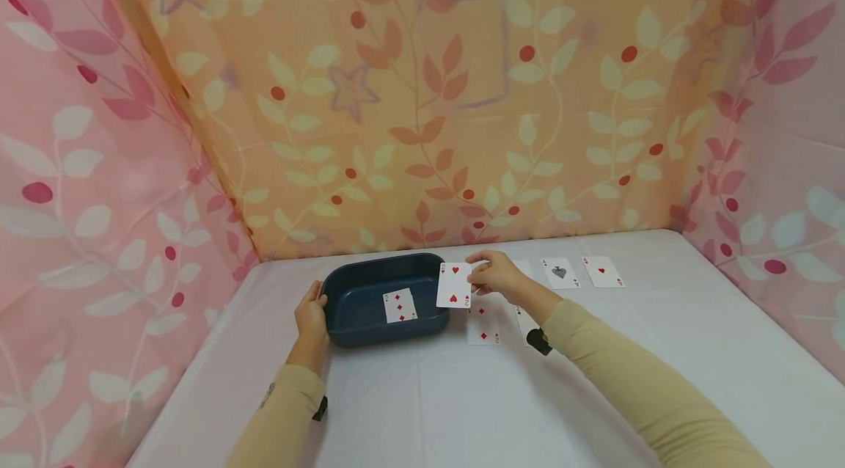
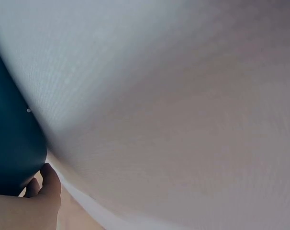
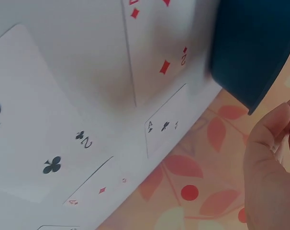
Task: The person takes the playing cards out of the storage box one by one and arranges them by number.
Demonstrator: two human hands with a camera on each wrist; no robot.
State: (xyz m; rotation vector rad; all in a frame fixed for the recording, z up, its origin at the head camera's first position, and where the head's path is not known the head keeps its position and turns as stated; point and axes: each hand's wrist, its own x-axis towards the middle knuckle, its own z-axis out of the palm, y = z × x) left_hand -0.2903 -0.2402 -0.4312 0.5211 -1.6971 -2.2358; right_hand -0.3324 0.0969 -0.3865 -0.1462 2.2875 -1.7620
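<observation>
My left hand (image 1: 312, 312) grips the left end of a dark blue rectangular tub (image 1: 387, 337); the left wrist view shows its fingers at the tub (image 2: 13, 129). Between the thumb and fingers of my right hand (image 1: 498, 276) is a two of hearts playing card (image 1: 454, 284), face towards me, raised over the tub's right rim. Inside the tub lies a three of diamonds (image 1: 400, 306), face up. Just right of the tub, a two of diamonds (image 1: 484, 332) lies on the table, its upper part overlapped by the held card and hand.
A two of clubs (image 3: 51, 165) lies partly under my right forearm. Further back are an ace of spades (image 1: 560, 273), an ace of hearts (image 1: 602, 271), an ace of diamonds (image 3: 102, 190) and an ace of clubs (image 3: 165, 125). Patterned cloth (image 1: 422, 86) surrounds the white-covered table (image 1: 713, 321).
</observation>
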